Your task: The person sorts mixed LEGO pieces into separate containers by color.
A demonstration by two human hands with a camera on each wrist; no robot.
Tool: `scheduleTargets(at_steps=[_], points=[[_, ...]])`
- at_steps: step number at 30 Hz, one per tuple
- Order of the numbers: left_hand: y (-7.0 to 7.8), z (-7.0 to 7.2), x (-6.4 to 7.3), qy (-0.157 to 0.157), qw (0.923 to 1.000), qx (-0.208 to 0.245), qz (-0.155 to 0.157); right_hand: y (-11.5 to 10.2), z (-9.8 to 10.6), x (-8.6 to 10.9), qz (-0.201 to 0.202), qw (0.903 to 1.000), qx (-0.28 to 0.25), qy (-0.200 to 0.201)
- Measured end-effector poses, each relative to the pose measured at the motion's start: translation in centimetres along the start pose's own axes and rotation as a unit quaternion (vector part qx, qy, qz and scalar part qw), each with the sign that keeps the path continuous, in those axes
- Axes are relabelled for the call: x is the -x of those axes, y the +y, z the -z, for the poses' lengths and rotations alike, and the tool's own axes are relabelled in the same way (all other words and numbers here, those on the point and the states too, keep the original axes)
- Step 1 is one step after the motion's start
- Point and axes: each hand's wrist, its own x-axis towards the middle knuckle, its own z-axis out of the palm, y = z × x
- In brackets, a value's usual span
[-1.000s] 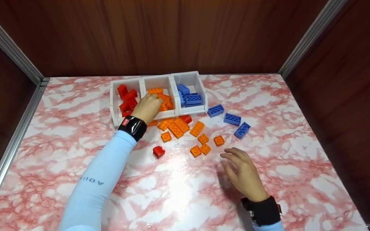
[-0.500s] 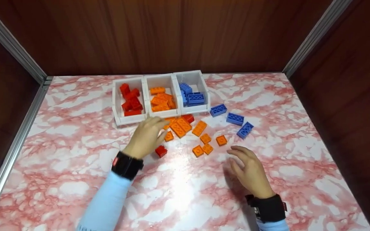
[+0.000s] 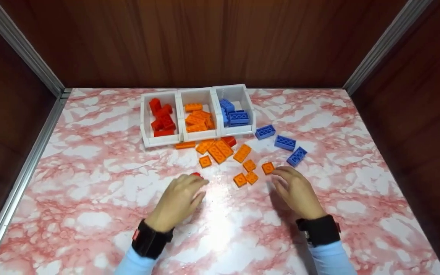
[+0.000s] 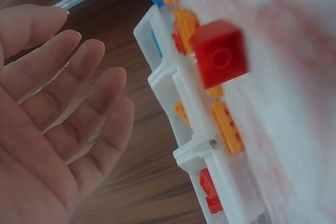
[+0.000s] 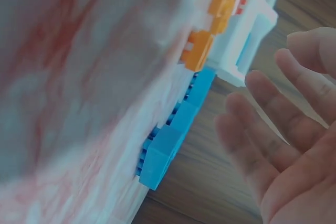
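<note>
- Left hand (image 3: 176, 200): wide, with relaxed fingers, just beside the red brick (image 4: 223, 56) on the table (image 3: 90, 219).
- Right hand (image 3: 298, 193): also wide, fingers loosely bent, near the small orange brick (image 3: 268, 168).
- Behind: three white bins (image 3: 201, 135).

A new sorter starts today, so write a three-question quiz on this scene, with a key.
1. Multiple choice: what colour are the blocks in the middle bin? A) red B) orange C) blue
2. True or false: the left grip is clenched around a blue block.
3. Count: how many blue blocks lie directly on the table?

Key: 1. B. 2. False; the left grip holds nothing. 3. Three.
</note>
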Motion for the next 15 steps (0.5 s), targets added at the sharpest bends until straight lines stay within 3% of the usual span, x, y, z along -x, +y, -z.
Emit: scheduleTargets(at_steps=[10,15], points=[[0.3,-0.9,3.3,0.001,0.9997,-0.021,0.012,2.1,-1.4,-3.5,0.032,0.9941,0.056,-0.087],[0.0,-0.8,4.0,0.004,0.9995,-0.019,0.026,2.8,-2.2,-4.8,0.055,0.9916,0.062,-0.099]])
